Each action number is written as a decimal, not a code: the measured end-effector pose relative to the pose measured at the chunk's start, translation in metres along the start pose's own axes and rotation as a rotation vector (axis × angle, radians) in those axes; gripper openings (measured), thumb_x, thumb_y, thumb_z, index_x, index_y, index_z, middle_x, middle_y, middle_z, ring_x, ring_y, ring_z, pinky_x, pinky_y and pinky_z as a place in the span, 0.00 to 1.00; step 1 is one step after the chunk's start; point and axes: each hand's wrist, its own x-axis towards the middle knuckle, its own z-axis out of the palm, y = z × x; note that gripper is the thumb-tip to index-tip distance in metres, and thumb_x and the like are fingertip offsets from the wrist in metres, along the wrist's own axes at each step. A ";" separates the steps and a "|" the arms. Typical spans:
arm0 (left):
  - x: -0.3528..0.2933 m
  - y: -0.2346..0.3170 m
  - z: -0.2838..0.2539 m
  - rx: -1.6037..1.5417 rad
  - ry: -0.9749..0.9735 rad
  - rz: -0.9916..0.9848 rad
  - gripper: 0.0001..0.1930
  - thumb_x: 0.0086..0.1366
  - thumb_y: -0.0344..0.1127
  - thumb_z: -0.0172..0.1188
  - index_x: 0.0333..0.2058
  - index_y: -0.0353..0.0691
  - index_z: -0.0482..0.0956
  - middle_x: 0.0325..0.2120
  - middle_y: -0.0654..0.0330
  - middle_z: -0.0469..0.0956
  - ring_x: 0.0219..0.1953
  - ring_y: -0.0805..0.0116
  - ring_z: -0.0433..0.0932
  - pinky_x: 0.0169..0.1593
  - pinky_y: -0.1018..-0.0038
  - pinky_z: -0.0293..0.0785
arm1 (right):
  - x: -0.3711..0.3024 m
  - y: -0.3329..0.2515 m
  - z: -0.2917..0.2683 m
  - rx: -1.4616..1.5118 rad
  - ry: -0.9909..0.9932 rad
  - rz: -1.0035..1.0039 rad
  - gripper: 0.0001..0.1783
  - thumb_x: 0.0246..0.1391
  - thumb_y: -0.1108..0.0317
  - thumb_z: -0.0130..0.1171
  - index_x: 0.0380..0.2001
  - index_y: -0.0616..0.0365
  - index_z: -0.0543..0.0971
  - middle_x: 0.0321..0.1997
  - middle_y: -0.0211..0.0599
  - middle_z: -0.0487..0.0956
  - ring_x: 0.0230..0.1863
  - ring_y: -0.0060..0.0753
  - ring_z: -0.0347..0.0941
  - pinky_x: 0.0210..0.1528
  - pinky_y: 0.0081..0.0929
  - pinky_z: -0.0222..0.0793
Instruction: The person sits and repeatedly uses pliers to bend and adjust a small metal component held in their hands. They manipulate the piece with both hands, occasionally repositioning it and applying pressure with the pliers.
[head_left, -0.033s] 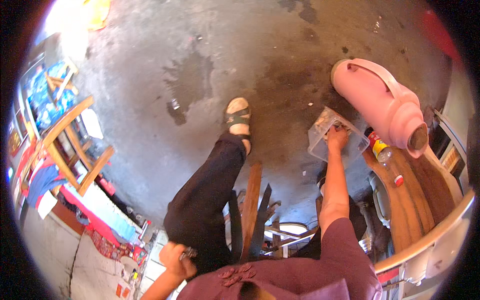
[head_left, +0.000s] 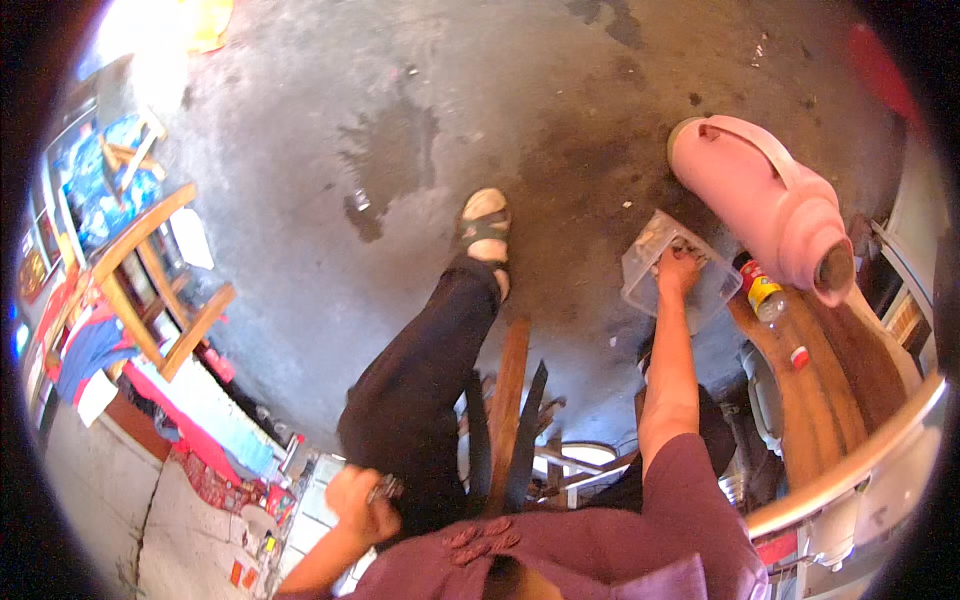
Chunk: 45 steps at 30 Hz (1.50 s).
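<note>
My right hand [head_left: 678,268] reaches down into a clear plastic box [head_left: 708,297], its fingers curled together among pale and dark bits at the far side. What the fingertips grip there is too small to name. Low at the left, beside my dark trouser leg [head_left: 400,420], my left hand [head_left: 358,505] is closed around a small dark, shiny thing [head_left: 385,488] whose kind I cannot make out. Just right of the box a large pink thermos flask [head_left: 745,195] leans at a slant. A clear bottle with a red and yellow label [head_left: 762,290] lies between the box and the flask's mouth.
Curved wooden furniture [head_left: 800,390] stands at my right. A wooden chair frame [head_left: 150,280] with cloth and blue plastic around it is at the left. My sandalled foot [head_left: 486,225] rests on the stained grey floor [head_left: 300,200]. A wooden bar [head_left: 510,400] shows between my legs.
The whole view has shifted slightly. My right hand stays in the clear box, and my left hand keeps hold of the small dark thing with its wrist slightly raised.
</note>
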 end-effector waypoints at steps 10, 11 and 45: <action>0.024 0.007 0.020 -0.254 0.225 0.153 0.03 0.58 0.28 0.53 0.31 0.36 0.73 0.23 0.53 0.74 0.22 0.52 0.75 0.27 0.65 0.70 | -0.140 -0.062 -0.095 0.807 -0.235 -0.042 0.10 0.41 0.71 0.59 0.27 0.67 0.78 0.19 0.38 0.78 0.16 0.27 0.72 0.20 0.25 0.69; 0.020 0.006 0.021 -0.288 0.220 0.087 0.04 0.60 0.30 0.52 0.33 0.36 0.73 0.24 0.52 0.75 0.24 0.52 0.76 0.29 0.65 0.71 | -0.169 -0.086 -0.125 0.775 -0.268 -0.105 0.09 0.44 0.73 0.59 0.30 0.67 0.77 0.22 0.38 0.78 0.21 0.28 0.75 0.24 0.25 0.71; -0.127 0.150 -0.091 -1.228 -0.058 -0.043 0.11 0.71 0.39 0.47 0.33 0.37 0.69 0.21 0.66 0.70 0.17 0.81 0.69 0.18 0.83 0.64 | -0.460 -0.073 -0.375 1.432 -1.439 -0.697 0.09 0.60 0.69 0.54 0.42 0.60 0.75 0.34 0.36 0.77 0.31 0.28 0.74 0.35 0.21 0.68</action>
